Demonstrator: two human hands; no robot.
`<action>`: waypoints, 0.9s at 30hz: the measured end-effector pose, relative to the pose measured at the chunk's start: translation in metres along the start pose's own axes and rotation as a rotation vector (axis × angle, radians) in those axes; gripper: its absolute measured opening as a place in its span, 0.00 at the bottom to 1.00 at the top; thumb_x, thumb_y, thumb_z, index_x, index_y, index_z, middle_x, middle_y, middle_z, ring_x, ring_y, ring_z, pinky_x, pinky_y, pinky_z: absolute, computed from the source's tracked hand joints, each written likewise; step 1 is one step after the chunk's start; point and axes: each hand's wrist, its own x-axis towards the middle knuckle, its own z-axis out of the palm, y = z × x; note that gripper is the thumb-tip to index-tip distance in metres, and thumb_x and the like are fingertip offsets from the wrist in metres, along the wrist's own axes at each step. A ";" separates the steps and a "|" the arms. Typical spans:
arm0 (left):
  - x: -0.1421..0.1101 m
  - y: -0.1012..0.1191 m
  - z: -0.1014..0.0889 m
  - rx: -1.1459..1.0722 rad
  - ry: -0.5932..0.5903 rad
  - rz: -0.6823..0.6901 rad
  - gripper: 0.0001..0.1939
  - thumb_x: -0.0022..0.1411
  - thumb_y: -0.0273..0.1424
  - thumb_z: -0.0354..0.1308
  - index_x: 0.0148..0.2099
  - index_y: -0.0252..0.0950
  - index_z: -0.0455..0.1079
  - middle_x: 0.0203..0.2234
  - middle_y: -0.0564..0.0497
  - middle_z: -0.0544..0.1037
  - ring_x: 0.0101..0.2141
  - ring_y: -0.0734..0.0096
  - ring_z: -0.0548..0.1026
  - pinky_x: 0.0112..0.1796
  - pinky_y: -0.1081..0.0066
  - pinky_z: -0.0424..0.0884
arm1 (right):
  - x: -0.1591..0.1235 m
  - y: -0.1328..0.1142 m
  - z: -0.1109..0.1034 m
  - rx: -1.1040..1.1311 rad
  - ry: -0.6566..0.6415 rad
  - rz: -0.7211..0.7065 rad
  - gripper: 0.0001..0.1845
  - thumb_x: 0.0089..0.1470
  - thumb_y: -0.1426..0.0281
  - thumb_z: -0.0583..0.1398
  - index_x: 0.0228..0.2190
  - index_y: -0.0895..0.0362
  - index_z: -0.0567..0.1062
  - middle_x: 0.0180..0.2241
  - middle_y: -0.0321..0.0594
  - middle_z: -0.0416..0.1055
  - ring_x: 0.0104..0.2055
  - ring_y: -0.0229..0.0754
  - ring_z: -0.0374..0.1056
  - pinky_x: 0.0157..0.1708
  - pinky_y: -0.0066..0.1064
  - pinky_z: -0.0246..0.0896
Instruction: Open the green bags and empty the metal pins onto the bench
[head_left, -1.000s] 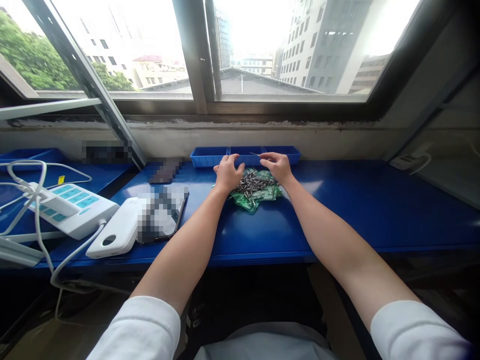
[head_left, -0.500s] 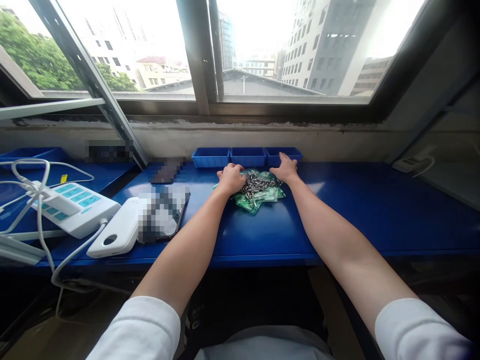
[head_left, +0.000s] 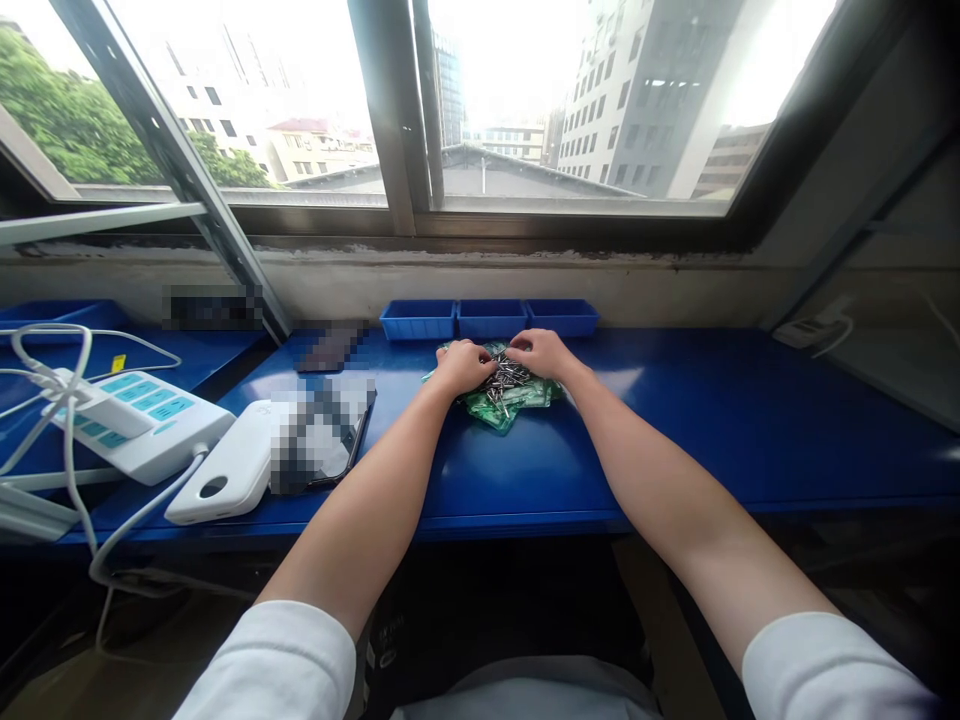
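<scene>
A heap of small metal screws or similar pins [head_left: 511,376] lies on crumpled green plastic packets [head_left: 491,412] in the middle of the blue table. My left hand [head_left: 463,368] rests at the heap's left side, its fingers curled and thumb against the metal pieces. From the right, my right hand [head_left: 546,354] reaches over the far part of the heap with bent fingers drawn towards the thumb. What lies between the fingertips of either hand is too small to make out.
Behind the heap stand three blue bins in a row: a left bin [head_left: 418,322], a middle bin [head_left: 491,320] and a right bin [head_left: 562,318]. At left lie a white power bank [head_left: 225,470], a phone [head_left: 352,440] and a power strip [head_left: 142,420] with white cables.
My right hand has moved from the front of the right bin leftward and down onto the heap. My left hand stays at the heap, its fingers now more curled. The view has shifted slightly.
</scene>
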 end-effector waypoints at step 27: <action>-0.002 0.003 0.001 -0.088 0.097 0.133 0.15 0.58 0.37 0.49 0.39 0.40 0.75 0.36 0.48 0.77 0.41 0.61 0.72 0.43 0.65 0.61 | -0.004 -0.020 0.004 0.065 0.110 0.000 0.08 0.53 0.69 0.56 0.29 0.57 0.74 0.30 0.40 0.74 0.32 0.39 0.67 0.33 0.27 0.57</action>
